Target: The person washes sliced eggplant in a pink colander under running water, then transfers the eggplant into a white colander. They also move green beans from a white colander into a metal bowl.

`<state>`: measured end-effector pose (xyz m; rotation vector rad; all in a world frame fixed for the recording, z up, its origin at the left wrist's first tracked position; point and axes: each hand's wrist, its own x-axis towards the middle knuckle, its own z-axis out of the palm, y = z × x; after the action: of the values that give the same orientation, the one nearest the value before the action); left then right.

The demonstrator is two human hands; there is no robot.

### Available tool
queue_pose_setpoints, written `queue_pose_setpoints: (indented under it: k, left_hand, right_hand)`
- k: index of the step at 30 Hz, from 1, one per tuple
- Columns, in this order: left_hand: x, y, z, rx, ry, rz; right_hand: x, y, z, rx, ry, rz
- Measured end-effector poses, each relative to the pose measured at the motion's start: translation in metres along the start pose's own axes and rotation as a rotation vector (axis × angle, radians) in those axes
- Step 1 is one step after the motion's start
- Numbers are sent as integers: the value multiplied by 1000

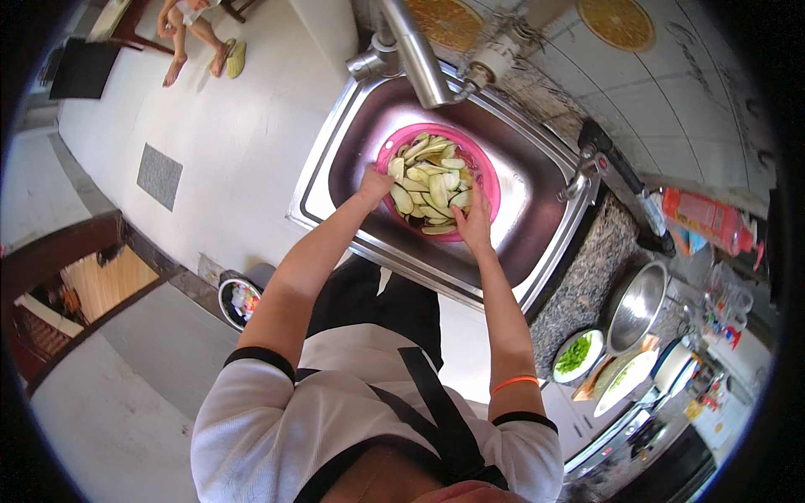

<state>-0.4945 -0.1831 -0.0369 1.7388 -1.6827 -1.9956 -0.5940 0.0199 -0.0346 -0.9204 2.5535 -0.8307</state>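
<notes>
A round pink basin (493, 178) sits inside the steel sink. It is heaped with pale, flat vegetable slices (432, 186), some with dark skin edges, that look like eggplant. My left hand (377, 183) closes on the basin's left rim, its fingertips partly hidden by the slices. On the other side, my right hand (475, 221) lies inside the right rim with thumb and fingers apart, touching the slices and grasping none that I can see.
Above the sink (537, 176) hangs a steel faucet (419, 59); a second tap (579, 180) stands at its right. A steel bowl (637, 308), a plate of chopped greens (579, 355) and a red bottle (708, 220) are on the right counter. A person's legs (197, 42) show far left.
</notes>
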Motion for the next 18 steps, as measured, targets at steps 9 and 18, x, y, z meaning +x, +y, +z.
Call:
queue_pose_setpoints:
  k: [9,18]
  left_hand:
    - [67,-60,-1,-161,-200,-461]
    - [29,-63,14,-366,-254,-858]
  right_hand:
    - [-18,27,-8,365,214,456]
    - [-34,26,20,620,39,941]
